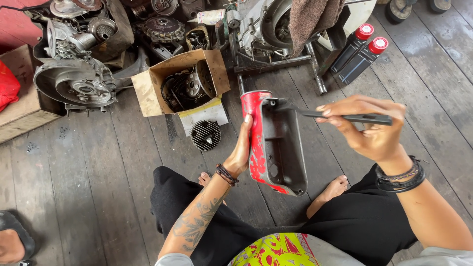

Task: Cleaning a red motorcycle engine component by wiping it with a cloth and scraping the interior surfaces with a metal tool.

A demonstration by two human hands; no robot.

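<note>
Centrally, our left hand [242,148] gripped the red, grey-lined housing cover [273,148], held upright above the plank floor [98,187]. Our right hand [367,130] closed its fingers around a dark flat tool [345,117], whose tip touched the cover's upper rim.

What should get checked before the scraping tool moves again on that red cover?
1. Left hand grips the red cover by its edge: ok.
2. Right hand holds the dark flat tool firmly: ok.
3. Tool tip touches the cover's upper rim: ok.
4. Bare feet sit away from the cover: not ok, they lie right beneath it.
5. Tool edge is sharp: cannot tell.
6. Two red-capped bottles stand out of reach of the elbows: ok.
</note>
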